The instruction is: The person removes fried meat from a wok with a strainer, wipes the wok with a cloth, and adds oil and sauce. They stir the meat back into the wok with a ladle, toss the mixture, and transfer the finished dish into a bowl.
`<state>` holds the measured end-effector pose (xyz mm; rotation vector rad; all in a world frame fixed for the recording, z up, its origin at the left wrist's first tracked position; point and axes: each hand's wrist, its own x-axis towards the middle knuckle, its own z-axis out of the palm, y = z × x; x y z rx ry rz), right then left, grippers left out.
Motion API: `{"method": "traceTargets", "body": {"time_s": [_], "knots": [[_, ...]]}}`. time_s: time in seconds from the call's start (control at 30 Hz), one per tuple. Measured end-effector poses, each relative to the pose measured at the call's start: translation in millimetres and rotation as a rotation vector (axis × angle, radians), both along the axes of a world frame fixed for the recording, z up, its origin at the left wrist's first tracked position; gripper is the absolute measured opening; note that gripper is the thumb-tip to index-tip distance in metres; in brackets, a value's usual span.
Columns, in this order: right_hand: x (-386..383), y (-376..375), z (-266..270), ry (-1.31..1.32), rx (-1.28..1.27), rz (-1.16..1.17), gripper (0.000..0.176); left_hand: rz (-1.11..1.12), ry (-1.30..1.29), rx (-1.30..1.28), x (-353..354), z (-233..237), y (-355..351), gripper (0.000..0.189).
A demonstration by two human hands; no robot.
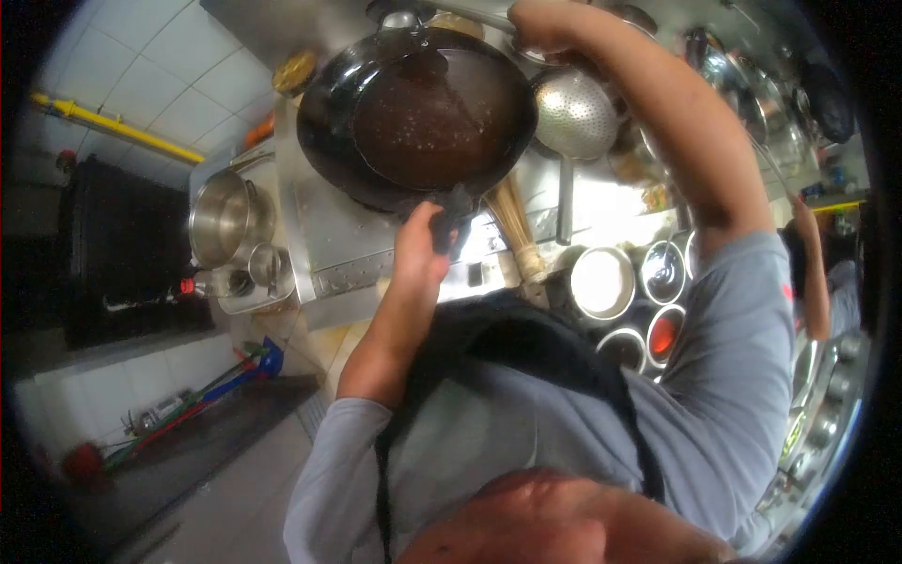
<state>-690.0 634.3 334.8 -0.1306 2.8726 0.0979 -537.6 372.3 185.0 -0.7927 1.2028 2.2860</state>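
Observation:
A large black wok [324, 122] holds dark brown liquid [427, 117] with small bubbles on it. My left hand [425, 242] is closed around a dark grip, which looks like a handle or cloth, at the wok's near rim. Beyond the far right rim, my right hand [543, 26] is wrapped round the long metal handle of a ladle [477, 13]; the handle runs left over the wok's far side and partly leaves the view. Close to the wok's right side lies a perforated metal strainer [575, 113]. A bamboo wok brush [515, 230] rests below the wok.
Several round containers [603, 282] stand at my right, one with red contents [665, 333]. Left of the stove, a steel pot [221, 221] and a bottle with a red cap [221, 284] sit in a tray. Another person's arm [814, 273] shows at far right.

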Motion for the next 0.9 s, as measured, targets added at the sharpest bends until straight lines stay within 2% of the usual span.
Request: {"method": "traceTargets", "body": {"time_s": [0.07, 0.13, 0.17, 0.23, 0.27, 0.3, 0.37, 0.43, 0.57, 0.63, 0.67, 0.8, 0.87, 0.9], "knots": [[4.7, 2.5, 9.7, -0.047, 0.000, -0.040, 0.030, -0.003, -0.013, -0.028, 4.4, -5.0, 2.8, 0.009], [8.2, 8.3, 13.9, -0.032, 0.020, -0.052, 0.029, -0.207, 0.558, -0.423, 7.5, -39.7, 2.7, 0.010], [10.2, 11.2, 15.3, -0.023, 0.036, -0.059, 0.028, -0.213, 0.562, -0.422, 8.6, -51.0, 1.1, 0.010], [7.4, 19.4, 19.4, -0.027, 0.027, -0.032, 0.027, -0.274, 1.190, -1.097, 2.6, -57.1, 2.1, 0.010], [6.5, 22.5, 18.0, -0.047, 0.013, 0.002, 0.026, -0.281, 1.197, -1.095, 1.0, -61.1, 2.6, 0.010], [2.1, 27.9, 14.0, -0.045, 0.012, -0.008, 0.026, -0.236, 1.013, -0.840, -0.9, -54.8, 5.6, 0.010], [-5.2, 40.7, 5.5, 0.037, 0.063, 0.129, 0.025, -0.152, 0.622, -0.339, -2.2, -42.2, 14.4, 0.010], [-0.9, 45.8, 16.1, 0.026, 0.065, 0.091, 0.025, -0.065, 0.212, 0.148, -5.9, -27.4, 24.7, 0.010], [-6.3, 60.0, 25.8, 0.064, 0.132, 0.101, 0.026, -0.066, 0.180, 0.145, -16.9, -12.9, 38.3, 0.011], [-3.1, 68.6, 39.9, 0.076, 0.091, 0.078, 0.025, -0.081, 0.102, 0.281, -29.9, -8.8, 47.5, 0.012], [-0.4, 72.4, 44.0, 0.080, 0.036, 0.067, 0.025, -0.070, 0.033, 0.201, -31.1, -6.2, 49.5, 0.011], [-2.3, 97.1, 57.3, 0.126, 0.069, 0.079, 0.025, -0.152, 0.080, 0.107, -39.4, 21.3, 74.1, 0.011], [14.8, 100.1, 77.4, -0.025, -0.139, -0.190, 0.024, -0.113, 0.092, 0.018, -38.2, 41.5, 91.2, 0.011], [8.9, 112.0, 72.3, -0.025, -0.145, -0.197, 0.024, -0.121, 0.092, 0.012, -39.3, 47.5, 98.7, 0.011]]}}
